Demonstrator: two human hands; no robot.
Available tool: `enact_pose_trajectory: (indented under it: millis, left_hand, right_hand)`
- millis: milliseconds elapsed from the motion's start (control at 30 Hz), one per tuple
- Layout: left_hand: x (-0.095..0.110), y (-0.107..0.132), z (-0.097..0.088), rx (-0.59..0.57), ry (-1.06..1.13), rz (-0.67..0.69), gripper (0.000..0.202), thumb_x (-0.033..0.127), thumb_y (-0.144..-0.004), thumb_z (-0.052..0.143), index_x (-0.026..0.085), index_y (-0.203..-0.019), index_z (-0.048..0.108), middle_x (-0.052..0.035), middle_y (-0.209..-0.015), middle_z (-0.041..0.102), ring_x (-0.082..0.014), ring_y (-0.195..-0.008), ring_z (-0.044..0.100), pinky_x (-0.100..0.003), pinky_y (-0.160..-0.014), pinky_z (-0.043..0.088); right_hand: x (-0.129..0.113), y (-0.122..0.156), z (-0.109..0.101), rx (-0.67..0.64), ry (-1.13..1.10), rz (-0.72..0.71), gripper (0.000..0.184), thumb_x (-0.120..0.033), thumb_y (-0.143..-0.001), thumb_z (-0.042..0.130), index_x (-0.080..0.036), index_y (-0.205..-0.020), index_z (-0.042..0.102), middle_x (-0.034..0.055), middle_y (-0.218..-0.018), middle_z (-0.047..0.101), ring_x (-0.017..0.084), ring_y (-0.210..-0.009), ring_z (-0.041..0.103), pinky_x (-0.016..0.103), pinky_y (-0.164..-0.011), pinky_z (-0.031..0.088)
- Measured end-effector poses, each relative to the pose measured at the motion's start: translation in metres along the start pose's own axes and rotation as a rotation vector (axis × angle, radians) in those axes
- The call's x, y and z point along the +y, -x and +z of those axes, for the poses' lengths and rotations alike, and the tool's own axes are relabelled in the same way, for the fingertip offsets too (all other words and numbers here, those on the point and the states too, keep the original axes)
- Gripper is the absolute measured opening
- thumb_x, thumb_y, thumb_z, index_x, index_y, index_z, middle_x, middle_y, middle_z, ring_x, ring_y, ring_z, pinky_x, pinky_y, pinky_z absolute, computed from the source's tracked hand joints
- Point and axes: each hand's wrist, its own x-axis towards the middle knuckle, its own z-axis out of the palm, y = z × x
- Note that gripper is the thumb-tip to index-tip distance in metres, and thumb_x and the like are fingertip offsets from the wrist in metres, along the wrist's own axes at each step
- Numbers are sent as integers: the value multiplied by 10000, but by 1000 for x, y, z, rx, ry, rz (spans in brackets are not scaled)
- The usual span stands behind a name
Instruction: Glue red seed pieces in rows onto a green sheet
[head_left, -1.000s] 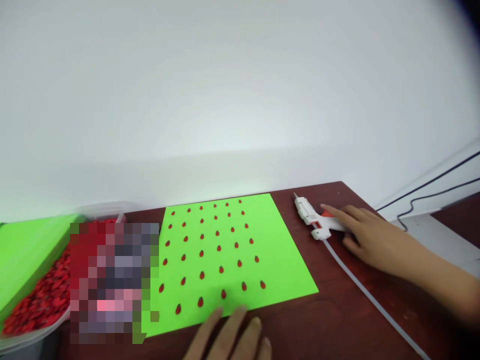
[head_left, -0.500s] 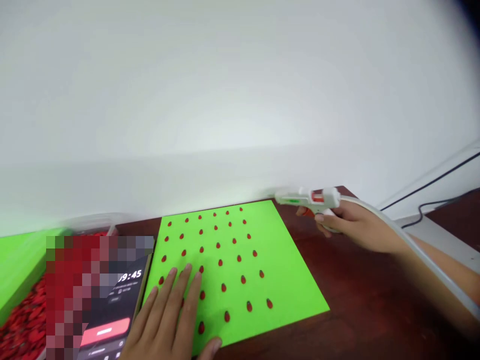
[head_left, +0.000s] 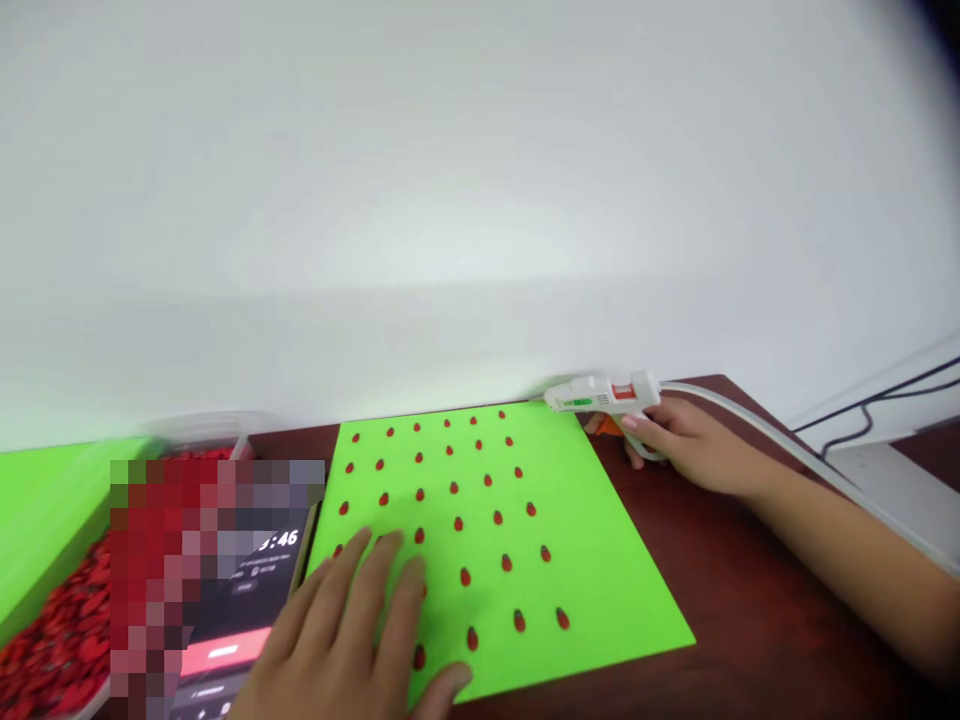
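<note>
My right hand is wrapped round the handle of a white hot glue gun with an orange trigger and a long clear glue stick trailing from its back. The nozzle points left, over the far right corner of a bright green sheet. Rows of small red-and-black ladybug pieces lie across that sheet. Over its near left part, my left hand rests with fingers spread and nothing held. It hides some of the pieces.
At the left is a clear plastic box full of small red pieces, partly pixelated. A phone showing a timer lies between it and the sheet. Green sheets stand at the far left. Black cables run at the right; a white wall rises behind.
The sheet, box and phone appear shifted slightly right in view. The glue gun has come to the sheet's far right corner. My left hand's fingers are slightly more bent.
</note>
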Motion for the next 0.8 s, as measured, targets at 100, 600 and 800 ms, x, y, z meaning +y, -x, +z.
enact_pose_trajectory:
  millis: [100,600,800]
  left_hand:
    - [13,-36,3,-73,36,-13,606,575,-1060,489,129,-1436,653,-198,-1526,642,-421,-1392,612,-567,-1061,549]
    - [26,-50,28,-103,126,-29,737,600,-1080,423,41,-1542,556,-240,-1624,499,-427,-1461,559,-590,-1055,617]
    - [28,-47,30,-121,150,-44,743,610,-1071,442,65,-1568,528,-221,-1662,456,-424,-1490,528,-583,-1072,609]
  right_hand:
    - [2,0,1,-13,-42,27,522,-664,-1052,448,-221,-1082,723,14,-673,665,209,-618,588,373,-638,461]
    - [13,4,0,-5,120,38,610,-709,-1066,387,-243,-749,620,26,-666,642,224,-662,603,393,-712,473]
    - [9,4,2,5,124,67,589,-701,-1072,382,-244,-793,627,18,-674,643,223,-666,606,398,-713,469]
